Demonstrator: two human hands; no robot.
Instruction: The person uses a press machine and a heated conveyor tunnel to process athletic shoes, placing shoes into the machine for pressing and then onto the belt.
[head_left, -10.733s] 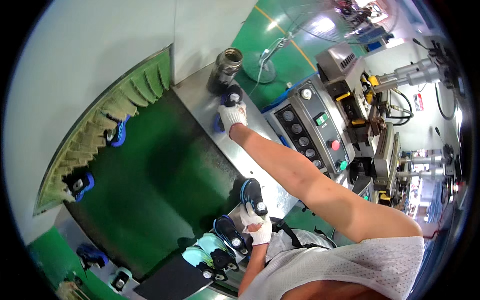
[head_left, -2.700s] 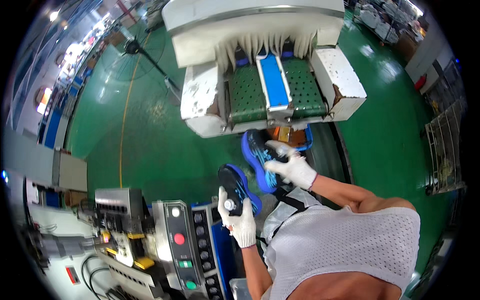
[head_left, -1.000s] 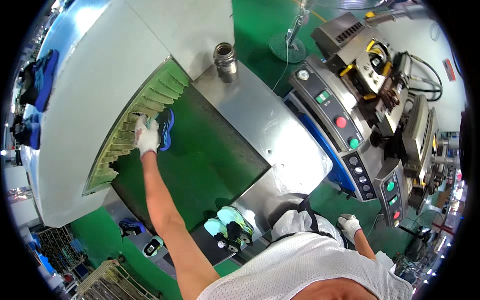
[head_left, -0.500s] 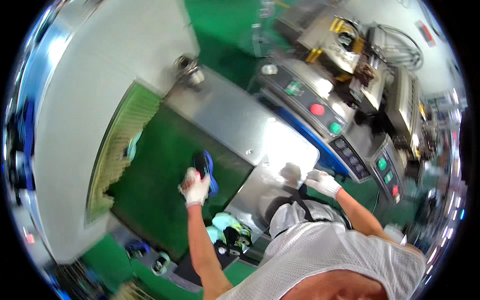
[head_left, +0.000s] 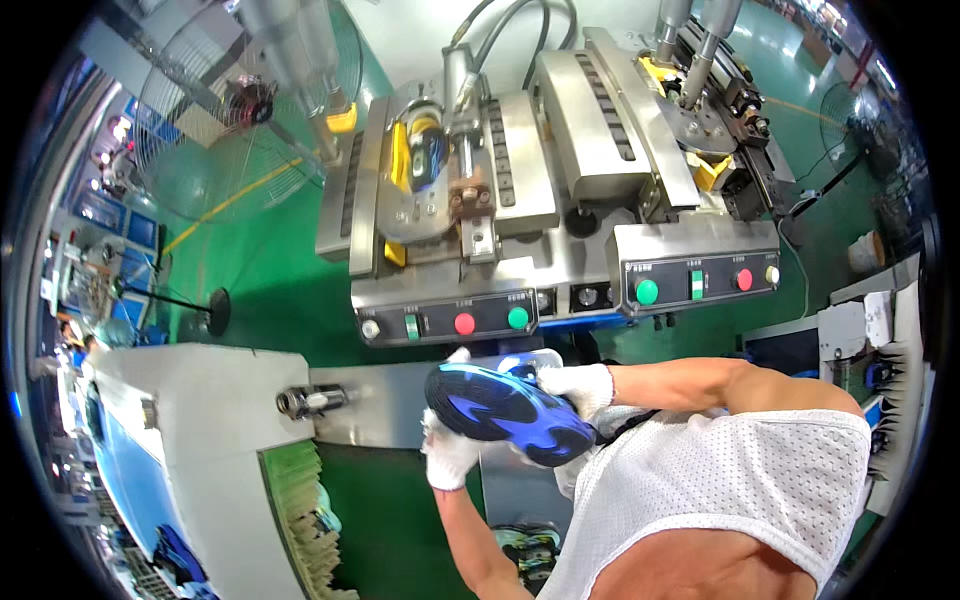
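Observation:
Both my gloved hands hold a sneaker (head_left: 505, 412) before my body, its black and blue sole turned up. My left hand (head_left: 450, 452), in a white knit glove, grips the shoe along its left side, with part of its fingers hidden beneath. My right hand (head_left: 578, 388), gloved likewise, is closed on the opposite side. Just beyond the shoe stands a metal press machine with a left control panel (head_left: 450, 318) of green and red buttons. Another blue shoe (head_left: 430, 155) sits between yellow pads in the machine's left station.
A right control panel (head_left: 695, 280) fronts the second station. On the left, a white housing (head_left: 215, 400) has a fringed opening over a green conveyor belt (head_left: 385, 520). More shoes (head_left: 528, 548) lie near my left forearm. A caged fan (head_left: 245, 105) stands far left.
My view has swung right to face the machine. The shoe my left hand touched on the green belt is now lifted, sole up, and my right hand has come onto it.

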